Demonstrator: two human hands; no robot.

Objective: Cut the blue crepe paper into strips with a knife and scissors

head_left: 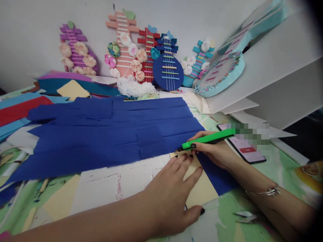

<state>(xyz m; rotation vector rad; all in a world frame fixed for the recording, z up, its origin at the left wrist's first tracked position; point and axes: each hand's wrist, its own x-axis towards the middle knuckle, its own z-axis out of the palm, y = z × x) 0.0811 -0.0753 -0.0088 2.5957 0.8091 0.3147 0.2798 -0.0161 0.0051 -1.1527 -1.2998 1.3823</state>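
Observation:
My right hand (218, 153) grips a green utility knife (209, 138), its dark tip pointing left at the top edge of a pale yellow card (202, 183). Spread flat, my left hand (171, 191) presses on that card, fingertips close to the knife's tip. Under the card, to the right, shows a piece of dark blue paper (219, 176). A large blue crinkled sheet (83, 137) made of strips lies just beyond my hands. Beneath the card and my left forearm is a white board (101, 186) with reddish marks and cut lines.
Decorated paper lutes, one dark blue (168, 72), lean on the wall. A turquoise-edged lute (222, 75) leans at the right. White string (136, 88) lies in a heap. Right of my hand is a phone (248, 148); scissors (247, 216) lie nearer. Red paper (22, 111) lies left.

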